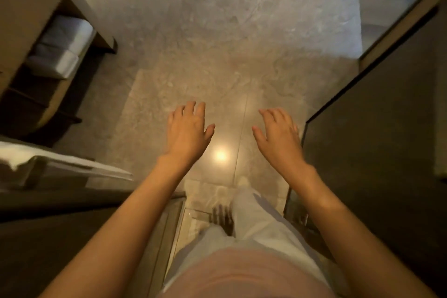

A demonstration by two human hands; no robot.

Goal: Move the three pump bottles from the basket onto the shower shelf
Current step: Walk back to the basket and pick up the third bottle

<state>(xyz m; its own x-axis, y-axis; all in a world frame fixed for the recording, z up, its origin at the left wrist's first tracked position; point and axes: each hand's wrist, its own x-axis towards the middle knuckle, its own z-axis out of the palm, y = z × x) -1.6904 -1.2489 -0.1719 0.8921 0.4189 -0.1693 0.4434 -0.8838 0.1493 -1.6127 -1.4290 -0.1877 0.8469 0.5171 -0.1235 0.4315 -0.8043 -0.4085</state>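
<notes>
Both my hands, left (187, 132) and right (280, 136), hover empty over the stone floor (205, 31), fingers spread; no basket, pump bottles or shower shelf in view. Next, I judge: finding the basket.

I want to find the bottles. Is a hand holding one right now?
No, the left hand and right hand are both open and empty above the floor.

Single head-worn wide-angle view, aimed almost straight down past the wearer's torso at the stone floor (217, 31), edges bowed. Both empty, spread hands sit mid-frame, near the lens: left hand (187, 128), right hand (280, 133). No second view to overlap.
</notes>
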